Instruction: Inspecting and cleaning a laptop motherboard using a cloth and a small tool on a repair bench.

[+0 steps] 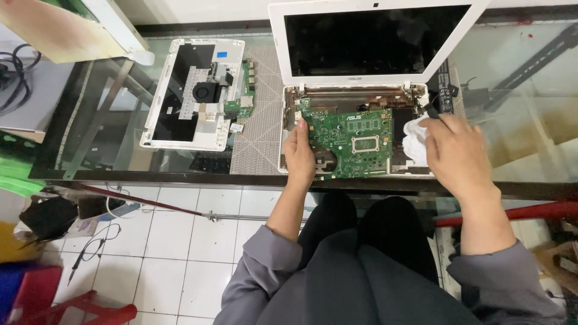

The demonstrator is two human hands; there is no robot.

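A white laptop (289, 60) lies open on the glass table, its base stripped so the green circuit board (355, 141) shows. My left hand (299, 153) rests on the board's left edge and grips it. My right hand (456, 150) presses a crumpled white cloth (414, 138) into the base's right side and also holds a dark brush-like tool (431, 111) whose tip sticks out above the fingers.
A second white laptop shell (192, 90) with a fan and small boards lies to the left on a grey ribbed mat (260, 138). The glass table's front edge (180, 180) runs just before my knees. Cables and red metal parts sit on the tiled floor below.
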